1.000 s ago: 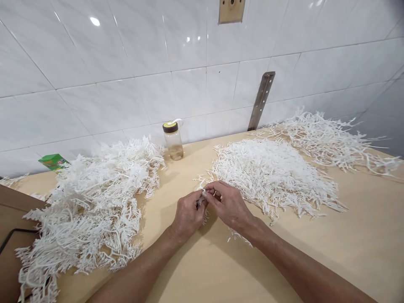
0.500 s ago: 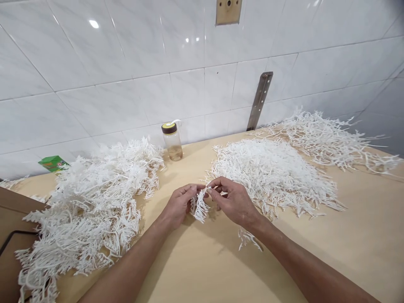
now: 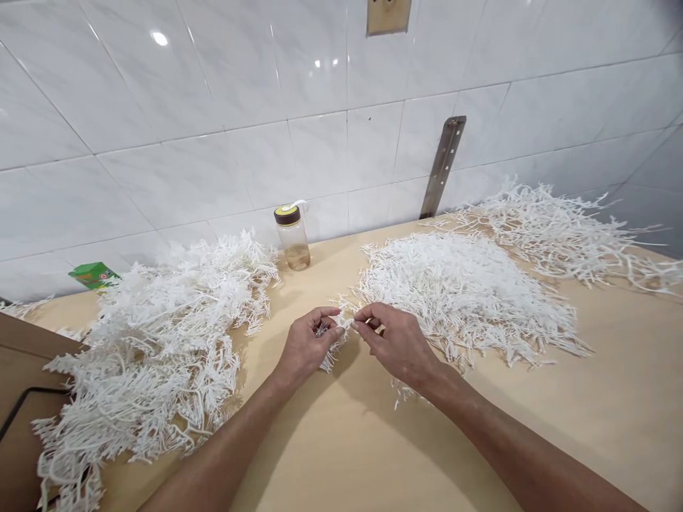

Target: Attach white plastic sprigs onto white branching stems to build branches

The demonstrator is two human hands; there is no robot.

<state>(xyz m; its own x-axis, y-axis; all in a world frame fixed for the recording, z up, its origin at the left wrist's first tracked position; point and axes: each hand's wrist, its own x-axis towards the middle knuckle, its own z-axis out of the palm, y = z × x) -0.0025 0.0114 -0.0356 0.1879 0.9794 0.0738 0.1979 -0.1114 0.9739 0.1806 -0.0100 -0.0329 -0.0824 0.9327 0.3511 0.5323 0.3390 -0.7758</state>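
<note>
My left hand [image 3: 308,343] is closed round a white branched plastic sprig [image 3: 331,354], whose thin tips hang below the fingers. At the sprig's upper end, my right hand [image 3: 393,340] pinches with thumb and forefinger; the exact spot gripped is small and partly hidden. Both hands are held just above the table, close together. Right of them lies a dense heap of short white sprigs [image 3: 464,291]. A few loose white pieces [image 3: 406,392] lie under my right wrist, partly covered by it.
A large pile of white branched pieces [image 3: 160,355] spreads over the table's left side. Longer white strands [image 3: 565,231] lie at the back right. A lidded bottle [image 3: 293,242] stands near the tiled wall. There are also a green packet [image 3: 92,275], a cardboard box [image 3: 29,398] and a metal strip [image 3: 444,167].
The sprig has turned in my fingers, its hanging tips shifting left and tucking under my left hand. The left thumb now lies across it. The view has shifted slightly.
</note>
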